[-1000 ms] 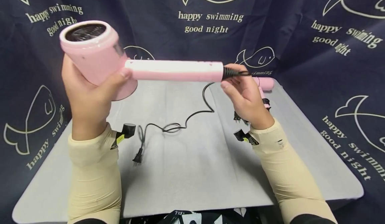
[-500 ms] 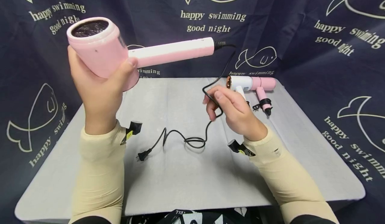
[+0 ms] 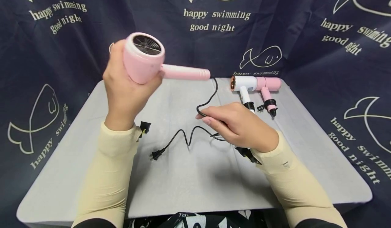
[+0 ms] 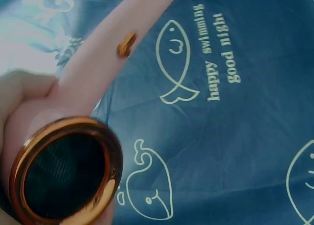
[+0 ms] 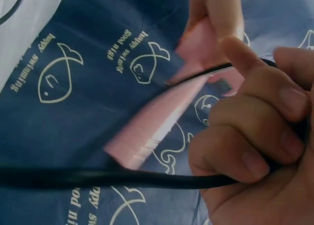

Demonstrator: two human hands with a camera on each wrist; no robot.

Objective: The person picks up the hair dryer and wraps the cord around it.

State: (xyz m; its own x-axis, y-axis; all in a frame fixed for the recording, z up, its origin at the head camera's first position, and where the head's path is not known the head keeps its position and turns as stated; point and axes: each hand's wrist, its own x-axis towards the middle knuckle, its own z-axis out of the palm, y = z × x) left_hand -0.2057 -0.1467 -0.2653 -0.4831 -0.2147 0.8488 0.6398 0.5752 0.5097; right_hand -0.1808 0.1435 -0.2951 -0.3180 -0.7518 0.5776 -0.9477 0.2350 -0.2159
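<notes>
My left hand (image 3: 126, 82) grips a pink hair dryer (image 3: 142, 63) by its head, above the table's left half. The dryer's handle points right, and its dark grille faces up in the head view. In the left wrist view, the dryer's copper-rimmed end (image 4: 115, 171) and a copper-coloured switch (image 4: 126, 44) on the handle show. Curled round the black power cord (image 3: 207, 100) are the fingers of my right hand (image 3: 244, 127); the right wrist view shows them closed over it. Beyond that hand the cord runs across the table to a two-pin plug (image 3: 157, 154).
At the back right lie a white hair dryer (image 3: 244, 83) and another pink hair dryer (image 3: 270, 84), their cords wound round the handles. The grey-covered table (image 3: 183, 183) ends before a dark blue fish-print curtain (image 3: 213, 48).
The right hand has left the handle's end and now grips the cord lower down. My left hand has carried the dryer rightward, and its handle has swung up and back down.
</notes>
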